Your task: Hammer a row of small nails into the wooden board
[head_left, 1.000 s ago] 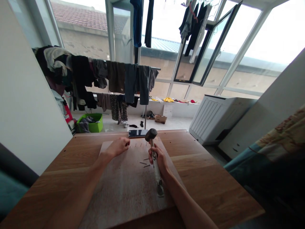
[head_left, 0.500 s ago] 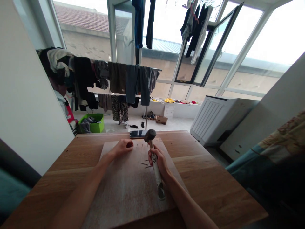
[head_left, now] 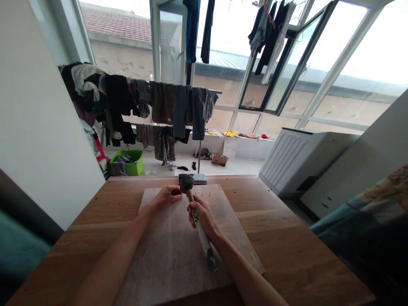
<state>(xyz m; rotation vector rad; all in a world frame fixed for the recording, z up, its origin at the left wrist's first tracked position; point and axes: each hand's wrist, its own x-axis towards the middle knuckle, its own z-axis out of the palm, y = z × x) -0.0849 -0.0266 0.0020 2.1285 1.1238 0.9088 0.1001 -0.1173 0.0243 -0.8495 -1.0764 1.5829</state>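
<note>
The right hand (head_left: 200, 216) grips a hammer (head_left: 203, 240) by its handle, above the board (head_left: 165, 250); the hammer's long axis slants from its head, toward the board's far edge, to its butt, toward the near right corner. The left hand (head_left: 167, 196), fingers curled narrow beside the head, may hold something; I cannot tell. Nails (head_left: 210, 193) stand near the board's far edge. Beyond, a phone (head_left: 200, 179) lies at the counter's (head_left: 296, 242) far edge; broad counter strips flank the board.
</note>
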